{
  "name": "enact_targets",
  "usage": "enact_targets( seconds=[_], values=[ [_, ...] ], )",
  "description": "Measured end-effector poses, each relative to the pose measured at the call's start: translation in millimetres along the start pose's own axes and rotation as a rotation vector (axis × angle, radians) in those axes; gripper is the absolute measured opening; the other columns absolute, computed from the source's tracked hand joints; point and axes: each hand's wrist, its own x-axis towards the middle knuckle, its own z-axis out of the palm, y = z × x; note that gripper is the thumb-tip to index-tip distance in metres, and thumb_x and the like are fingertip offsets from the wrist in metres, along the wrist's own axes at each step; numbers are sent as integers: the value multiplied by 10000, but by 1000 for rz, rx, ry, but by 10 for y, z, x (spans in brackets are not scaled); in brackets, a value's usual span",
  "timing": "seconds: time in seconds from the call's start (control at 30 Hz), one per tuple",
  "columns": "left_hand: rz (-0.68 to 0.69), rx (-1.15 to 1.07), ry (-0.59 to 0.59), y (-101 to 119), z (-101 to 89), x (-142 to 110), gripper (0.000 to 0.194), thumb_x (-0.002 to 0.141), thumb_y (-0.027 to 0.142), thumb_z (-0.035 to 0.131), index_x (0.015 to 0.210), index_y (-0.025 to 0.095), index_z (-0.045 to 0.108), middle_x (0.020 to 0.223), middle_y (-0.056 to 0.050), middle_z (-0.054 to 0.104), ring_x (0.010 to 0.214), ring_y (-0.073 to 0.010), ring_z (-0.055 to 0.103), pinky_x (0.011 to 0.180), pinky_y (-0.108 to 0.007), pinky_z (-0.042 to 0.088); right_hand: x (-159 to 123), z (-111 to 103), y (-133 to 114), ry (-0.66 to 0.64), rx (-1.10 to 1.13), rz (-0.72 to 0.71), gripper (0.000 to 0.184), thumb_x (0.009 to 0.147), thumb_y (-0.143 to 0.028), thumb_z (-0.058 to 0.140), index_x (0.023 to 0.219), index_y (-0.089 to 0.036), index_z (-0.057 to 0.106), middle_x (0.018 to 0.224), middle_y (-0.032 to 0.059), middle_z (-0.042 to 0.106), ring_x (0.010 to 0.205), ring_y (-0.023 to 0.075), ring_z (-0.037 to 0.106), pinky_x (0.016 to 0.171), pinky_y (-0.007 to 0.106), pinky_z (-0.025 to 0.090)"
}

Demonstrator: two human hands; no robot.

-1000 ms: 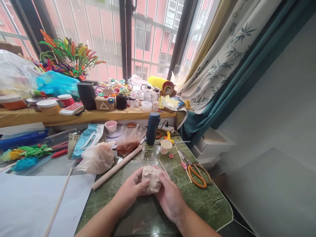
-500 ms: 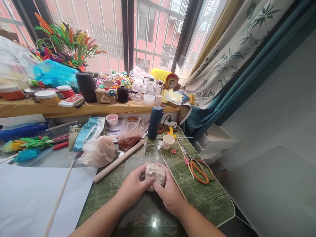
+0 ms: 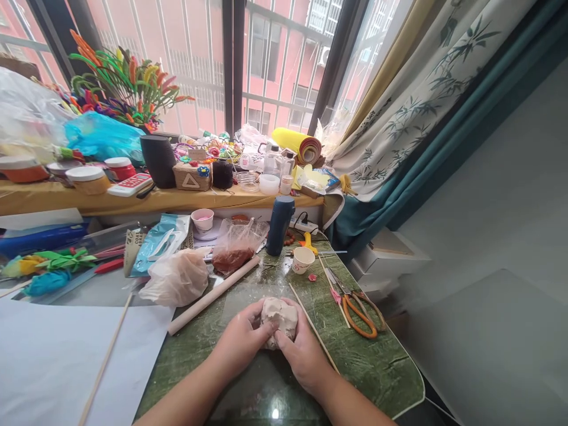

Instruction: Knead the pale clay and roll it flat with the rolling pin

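Observation:
A rough, off-white lump of clay [image 3: 280,313] is cupped between both hands just over the green table. My left hand [image 3: 245,332] curls around its left side, the thumb pressed on its front face. From the right, my right hand [image 3: 302,346] wraps the lump, its thumb near the lower front edge. The far fingers of both hands are partly hidden behind the clay. A thin wooden stick [image 3: 313,325] lies just right of my right hand, and a pale rolling pin [image 3: 213,296] rests to the left, beyond my left hand.
Orange-handled scissors [image 3: 360,316] lie on the right, near the table edge. Farther back stand a paper cup [image 3: 303,260], a dark blue bottle [image 3: 280,226] and a bag of brown clay [image 3: 233,257]. White paper [image 3: 84,355] covers the left side, beside a crumpled plastic bag [image 3: 175,277].
Both hands keep hold of the clay, with barely any shift of the thumbs. The whole view has moved slightly, so things appear a little lower.

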Motion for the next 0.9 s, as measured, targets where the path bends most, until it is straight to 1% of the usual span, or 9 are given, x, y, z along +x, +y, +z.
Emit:
enact_targets(
  seconds=[0.1, 0.17, 0.3, 0.43, 0.5, 0.57, 0.67, 0.8, 0.9],
  values=[
    [-30, -65, 5, -16, -45, -8, 450, 794, 367, 750, 1219, 221, 741, 1213, -68, 772, 1135, -323, 692, 1032, -413, 509, 6, 40, -89, -49, 306, 106, 630, 821, -343, 792, 1379, -239, 518, 1388, 102, 653, 1296, 280, 603, 1081, 438, 476],
    [-50, -170, 5, -12, -68, -26, 559, 788, 409, 769, 1310, 227, 688, 1256, -79, 752, 1179, -324, 674, 1027, -420, 521, 15, 79, -174, -4, 480, 167, 555, 860, -406, 744, 1352, -225, 560, 1317, 110, 697, 1235, 295, 643, 1035, 460, 500],
    [-65, -317, -27, 23, -85, -66, 701, 786, 515, 787, 1402, 230, 611, 1336, -95, 705, 1236, -317, 641, 1029, -395, 528, 20, 141, -341, 34, 612, 195, 547, 876, -431, 743, 1360, -249, 566, 1285, 106, 718, 1177, 299, 674, 969, 467, 529],
    [-117, -282, -108, -16, -108, -75, 805, 826, 647, 697, 1495, 242, 507, 1362, -120, 676, 1075, -319, 701, 878, -414, 590, 17, 153, -382, 55, 594, 203, 535, 869, -398, 769, 1350, -261, 578, 1284, 96, 718, 1100, 277, 701, 897, 441, 562],
    [-47, -198, -167, -64, -124, -72, 960, 738, 653, 778, 1537, 240, 444, 1431, -135, 623, 1174, -358, 656, 960, -458, 559, 18, 152, -360, 76, 592, 220, 465, 883, -421, 751, 1293, -246, 618, 1232, 88, 736, 1066, 268, 708, 884, 434, 570],
    [50, -79, -161, -98, -130, -77, 1099, 623, 594, 886, 1547, 224, 419, 1520, -144, 540, 1358, -398, 521, 1134, -491, 430, 9, 154, -336, 45, 576, 243, 446, 904, -495, 709, 1238, -206, 652, 1197, 104, 742, 1068, 282, 703, 887, 442, 571],
    [103, -5, -77, -91, -109, -106, 1109, 589, 611, 897, 1514, 202, 442, 1531, -158, 521, 1425, -416, 444, 1211, -498, 321, -31, 163, -333, -61, 504, 223, 548, 882, -569, 712, 1274, -193, 636, 1258, 126, 710, 1131, 297, 675, 949, 453, 546],
    [124, -136, -14, -61, -57, -151, 1109, 540, 787, 822, 1424, 198, 503, 1434, -160, 605, 1360, -423, 517, 1153, -472, 411, -79, 181, -358, -192, 342, 63, 901, 636, -430, 959, 1402, -270, 514, 1419, 110, 615, 1266, 305, 607, 1088, 438, 449],
    [140, -250, -9, -92, -18, -163, 1114, 542, 861, 757, 1409, 210, 502, 1424, -161, 611, 1310, -413, 567, 1101, -461, 468, -74, 219, -326, -184, 210, -39, 954, 590, -449, 977, 1396, -286, 494, 1417, 107, 606, 1296, 318, 581, 1099, 441, 433]
  ],
)
